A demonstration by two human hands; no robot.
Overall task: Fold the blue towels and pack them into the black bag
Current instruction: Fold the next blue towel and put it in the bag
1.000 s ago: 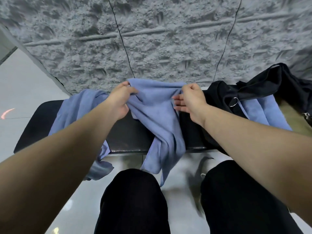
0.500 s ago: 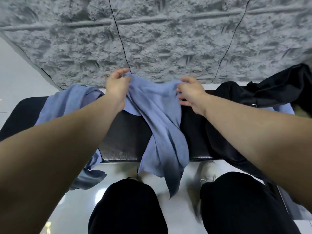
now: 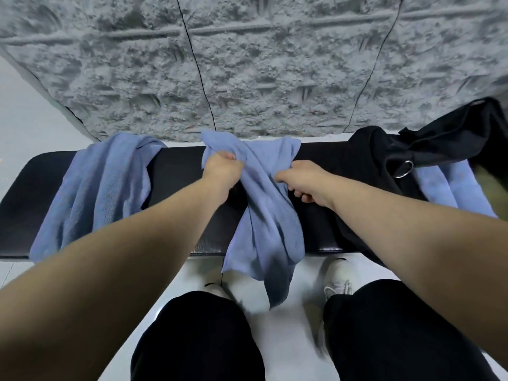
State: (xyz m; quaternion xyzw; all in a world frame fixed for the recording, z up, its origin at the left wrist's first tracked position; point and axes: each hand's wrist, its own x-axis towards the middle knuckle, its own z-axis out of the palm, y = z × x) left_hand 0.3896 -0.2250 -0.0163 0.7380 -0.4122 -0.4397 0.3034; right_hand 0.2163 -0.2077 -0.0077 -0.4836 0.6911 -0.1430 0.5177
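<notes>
- Black bench (image 3: 176, 188) spans the view before a rough grey wall (image 3: 247, 78).
- Black bag (image 3: 384, 160) at 2 o'clock, a blue towel (image 3: 453, 188) tucked inside.
- Spare blue towel (image 3: 101, 185) drapes at 10 o'clock.
- Middle towel (image 3: 266, 224) hangs off the bench's near edge, bunched in left hand (image 3: 222, 171) and right hand (image 3: 305, 182), both fists closed on it.

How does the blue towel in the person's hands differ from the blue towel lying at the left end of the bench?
The middle towel is gripped by the left hand and right hand; the left towel lies untouched. The middle towel is bunched into a narrow twisted strip, while the left towel spreads wider. The middle towel's end hangs well below the bench edge; the left towel barely overhangs it. Both are the same blue, unfolded, draped across the bench.
</notes>
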